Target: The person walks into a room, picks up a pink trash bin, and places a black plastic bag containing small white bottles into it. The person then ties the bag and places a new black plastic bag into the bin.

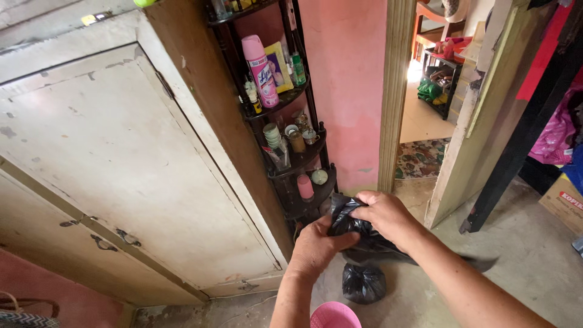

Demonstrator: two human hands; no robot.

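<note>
Both of my hands grip a crumpled black plastic bag (358, 234) in front of me. My left hand (316, 246) holds its lower left side with the thumb pressed against it. My right hand (385, 214) pinches the top edge from above. A second black bag (363, 283), tied into a full bundle, sits on the concrete floor right below the hands. A pink round container rim (334, 316) shows at the bottom edge, under my left forearm.
A worn cream cabinet (115, 158) fills the left. A black corner shelf (297, 161) against the pink wall holds a pink spray can (261, 70), jars and small bottles. An open doorway (425, 115) leads to another room. Clothes hang at right beside a cardboard box (562, 203).
</note>
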